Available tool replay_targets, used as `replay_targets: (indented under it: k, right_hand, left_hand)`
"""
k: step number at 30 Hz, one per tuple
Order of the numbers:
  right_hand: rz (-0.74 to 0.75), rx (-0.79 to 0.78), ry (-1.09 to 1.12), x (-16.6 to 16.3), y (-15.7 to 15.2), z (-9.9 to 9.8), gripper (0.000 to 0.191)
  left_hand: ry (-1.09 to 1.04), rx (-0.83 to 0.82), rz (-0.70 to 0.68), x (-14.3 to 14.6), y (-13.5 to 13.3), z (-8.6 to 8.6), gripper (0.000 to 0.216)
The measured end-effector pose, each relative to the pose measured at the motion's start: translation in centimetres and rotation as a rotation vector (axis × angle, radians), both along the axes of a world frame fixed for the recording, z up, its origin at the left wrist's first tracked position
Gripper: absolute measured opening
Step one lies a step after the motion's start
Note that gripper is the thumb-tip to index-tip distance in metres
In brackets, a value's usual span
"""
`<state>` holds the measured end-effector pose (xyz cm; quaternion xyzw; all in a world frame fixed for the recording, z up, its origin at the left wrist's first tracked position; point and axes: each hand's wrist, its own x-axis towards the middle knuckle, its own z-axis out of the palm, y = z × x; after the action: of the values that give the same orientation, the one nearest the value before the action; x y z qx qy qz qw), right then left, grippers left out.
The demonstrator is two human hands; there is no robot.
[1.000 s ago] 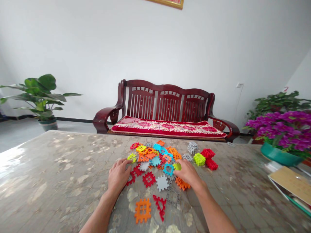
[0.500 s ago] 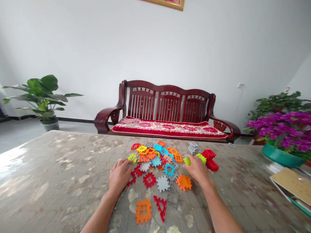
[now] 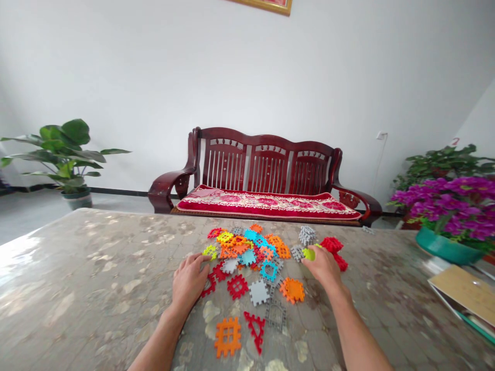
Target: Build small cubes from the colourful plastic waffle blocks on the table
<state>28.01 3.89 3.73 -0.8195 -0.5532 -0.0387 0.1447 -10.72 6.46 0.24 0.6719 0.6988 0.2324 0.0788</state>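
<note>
My right hand (image 3: 322, 265) pinches a yellow-green interlocking plastic tile (image 3: 308, 253), to the right of the loose pile. A little yellow-green also shows just past its fingers, beside the red stack (image 3: 333, 247). Near its fingertips lie a grey tile (image 3: 297, 252) and a grey stack (image 3: 307, 235). On the pile's left side my left hand (image 3: 190, 277) rests on the table, fingers loosely extended. Its fingertips reach a yellow-green openwork tile (image 3: 210, 251), and a red tile (image 3: 209, 286) is partly hidden beside it. Blue, orange, red and grey tiles make up the pile (image 3: 247, 256).
Closer to me lie an orange window tile (image 3: 228, 337), a red triangle (image 3: 255, 330) and a grey arch tile (image 3: 276, 314). At the right stand a purple flower pot (image 3: 448, 247) and a folder (image 3: 464, 293). A wooden bench (image 3: 266, 159) is behind the table (image 3: 96, 288).
My right hand has moved slightly right with the yellow-green tile, toward the red stack, uncovering a grey tile. My left hand has stayed in place.
</note>
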Motion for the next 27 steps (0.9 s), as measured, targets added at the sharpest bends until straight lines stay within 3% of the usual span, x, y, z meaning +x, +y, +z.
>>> replay_targets:
  k: [4,10,21,27]
  right_hand:
    - [-0.101,0.058,0.04,2.5,-0.2,0.3,0.049]
    - [-0.123,0.139,0.127,4.8,-0.2,0.3,0.051]
    - [-0.195,0.129,0.067,4.6,-0.2,0.3,0.053]
    - [-0.134,0.181,0.052,4.7,0.2,-0.8,0.046]
  left_hand:
    - [-0.005,-0.001,-0.002,0.0,0.1,-0.1,0.036]
    - [-0.001,-0.004,-0.006,0.0,0.2,-0.1,0.037]
    - [0.006,-0.004,-0.006,-0.1,0.1,-0.1,0.036]
    - [0.014,-0.004,-0.007,-0.1,0.2,-0.2,0.037]
